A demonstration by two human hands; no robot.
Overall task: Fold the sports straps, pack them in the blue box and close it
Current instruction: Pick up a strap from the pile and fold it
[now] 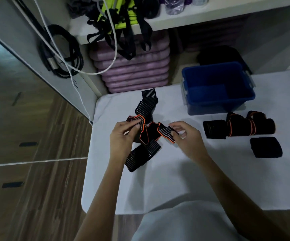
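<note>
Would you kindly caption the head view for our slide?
Both hands, left and right, fold an orange-trimmed strap beside the open blue box.

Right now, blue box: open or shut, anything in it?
Open: the blue box has no lid on, and its bare floor shows. No straps inside; the lid is not identifiable.

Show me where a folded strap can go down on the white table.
Bare white table lies between the forearms, near the front edge. Crowded: right side by the rolled straps and blue box; middle under both hands holding the unfolded strap.
</note>
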